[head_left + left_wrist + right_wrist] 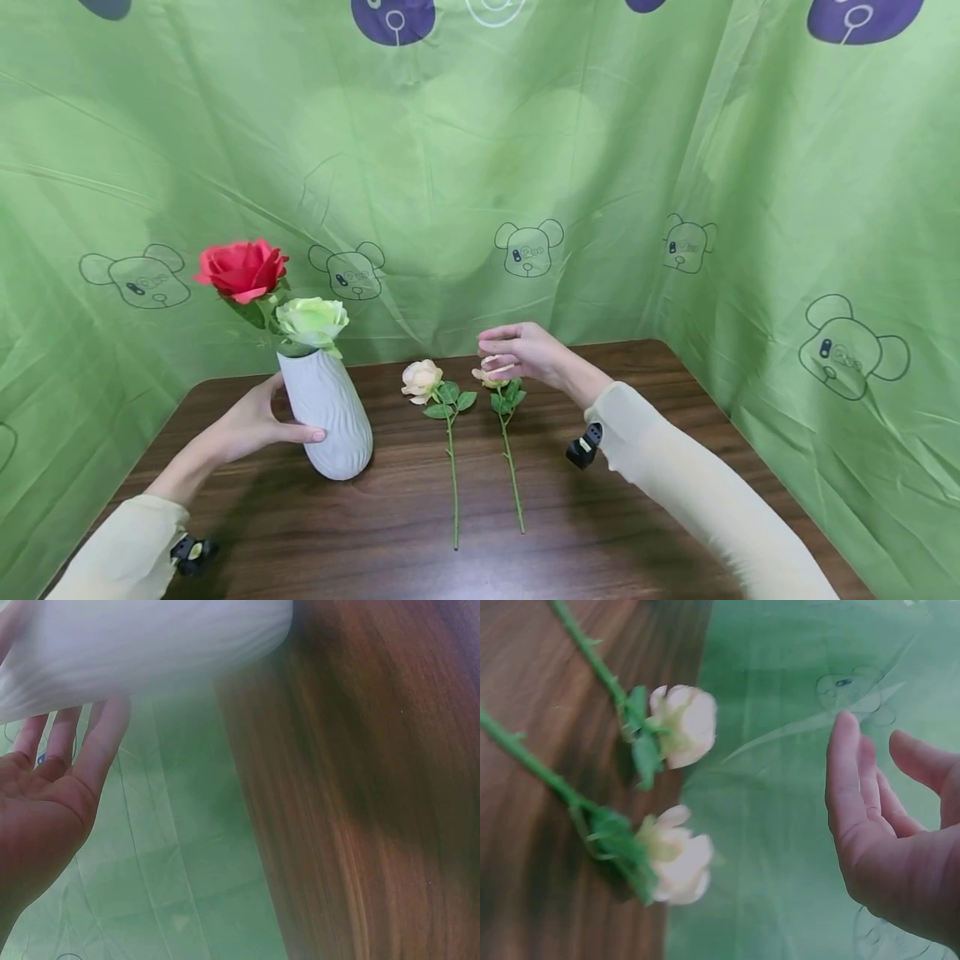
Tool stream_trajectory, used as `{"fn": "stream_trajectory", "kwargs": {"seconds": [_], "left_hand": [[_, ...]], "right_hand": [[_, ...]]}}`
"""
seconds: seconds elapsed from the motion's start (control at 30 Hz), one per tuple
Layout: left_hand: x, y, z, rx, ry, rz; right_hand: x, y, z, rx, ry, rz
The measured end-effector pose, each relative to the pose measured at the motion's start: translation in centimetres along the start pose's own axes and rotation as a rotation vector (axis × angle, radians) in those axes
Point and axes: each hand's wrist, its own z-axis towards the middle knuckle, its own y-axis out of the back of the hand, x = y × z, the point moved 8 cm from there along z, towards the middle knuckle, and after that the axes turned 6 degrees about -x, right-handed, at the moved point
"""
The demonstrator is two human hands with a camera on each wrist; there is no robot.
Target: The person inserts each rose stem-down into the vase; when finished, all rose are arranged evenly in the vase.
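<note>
My left hand (251,421) grips a white ribbed vase (333,417) from the left, thumb across its near side and the other fingers behind it. The vase leans a little to the left. In its mouth stand a red rose (243,271) and a light green rose (311,321), their lower stems hidden inside. With fingers loosely bent and holding nothing, my right hand (528,350) hovers by the head of the right-hand cream rose (512,467), partly covering the bloom. Another cream rose (422,379) lies to its left, stem toward me.
The dark wooden table (360,542) carries all these things. A green curtain (450,167) with bear-head prints hangs close behind its back edge and along both sides.
</note>
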Motion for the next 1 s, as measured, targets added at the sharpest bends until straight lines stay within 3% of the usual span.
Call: {"fn": "stream_trajectory", "kwargs": {"seconds": [0.23,0.63,1.0], "left_hand": [[0.0,0.1,0.1,-0.004,-0.003,-0.008],[0.4,-0.2,0.0,-0.006,-0.015,-0.029],[0.3,-0.2,0.1,-0.003,0.006,-0.025]], "right_hand": [[-4.3,2.1,-0.5,0.006,-0.012,-0.021],[-11.1,3.4,-1.5,0.000,-0.086,-0.127],[-14.3,4.3,-1.8,-0.091,-0.102,-0.252]]}}
